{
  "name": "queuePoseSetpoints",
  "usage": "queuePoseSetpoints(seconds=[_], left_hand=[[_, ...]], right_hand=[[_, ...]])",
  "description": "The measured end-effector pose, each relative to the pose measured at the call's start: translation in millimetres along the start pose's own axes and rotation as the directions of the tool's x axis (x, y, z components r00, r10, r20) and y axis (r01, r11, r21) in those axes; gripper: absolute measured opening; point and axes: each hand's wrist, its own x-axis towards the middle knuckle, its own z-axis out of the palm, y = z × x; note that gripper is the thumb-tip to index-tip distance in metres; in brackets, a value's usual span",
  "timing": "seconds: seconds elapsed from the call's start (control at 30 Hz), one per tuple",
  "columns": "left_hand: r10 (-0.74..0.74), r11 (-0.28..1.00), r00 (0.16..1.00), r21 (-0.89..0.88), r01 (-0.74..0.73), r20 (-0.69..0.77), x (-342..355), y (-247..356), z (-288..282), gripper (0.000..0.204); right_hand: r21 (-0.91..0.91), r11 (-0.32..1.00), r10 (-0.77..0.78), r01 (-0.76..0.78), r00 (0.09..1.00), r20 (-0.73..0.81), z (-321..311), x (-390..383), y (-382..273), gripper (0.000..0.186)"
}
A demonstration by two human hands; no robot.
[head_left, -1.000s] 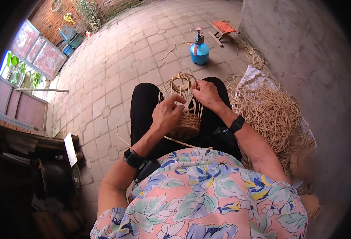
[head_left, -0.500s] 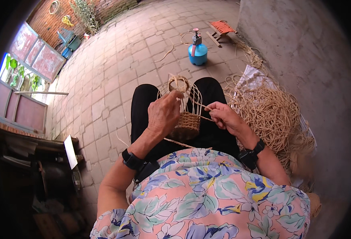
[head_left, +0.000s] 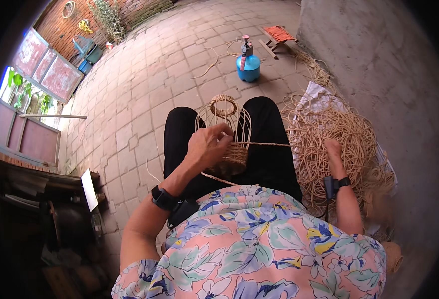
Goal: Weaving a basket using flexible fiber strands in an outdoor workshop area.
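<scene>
A partly woven straw-coloured basket (head_left: pixel 234 162), with thin upright spokes and a braided ring at its top, rests between my black-trousered knees. My left hand (head_left: pixel 208 146) has its fingers curled on the basket just above the woven band, gripping it there. A twisted cord (head_left: pixel 265 144) stretches taut from the basket toward the right. My right hand (head_left: pixel 333 149) is out over a tangled heap of cord (head_left: pixel 351 164), closed on that strand, though its fingertips are hard to make out. Another length of cord lies across my lap below the basket.
Ahead on the paving stand a blue pump sprayer (head_left: pixel 248 69) and a folding stool (head_left: pixel 279 35) with an orange seat. A concrete wall (head_left: pixel 379 60) rises on the right. A dark clutter (head_left: pixel 65 224) with a white board (head_left: pixel 89 188) sits at lower left.
My right hand has moved from the basket out to the right over the heap, drawing the cord straight. My left hand rose slightly, then moved a little lower on the basket.
</scene>
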Motion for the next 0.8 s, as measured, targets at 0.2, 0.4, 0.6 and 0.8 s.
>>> queuePoseSetpoints(seconds=[0.2,0.4,0.6,0.8], left_hand=[[-0.176,0.963,0.984,-0.213,0.164,-0.036,-23,-42,-7,0.027],[-0.279,0.908,0.96,-0.327,0.263,-0.001,-24,-39,-6,0.025],[0.137,0.99,0.917,0.03,-0.135,-0.375,-22,-12,-9,0.015],[0.171,0.98,0.967,-0.072,-0.187,-0.187,-5,-5,-6,0.011]], right_hand=[[-0.547,0.778,0.38,-0.309,0.925,0.018,-77,-11,-25,0.057],[0.104,0.976,0.039,-0.192,0.622,0.782,42,-115,-169,0.041],[0.457,0.575,-0.178,-0.679,0.442,0.879,145,-156,-208,0.034],[0.579,0.55,-0.264,-0.602,0.532,0.805,162,-149,-211,0.025]])
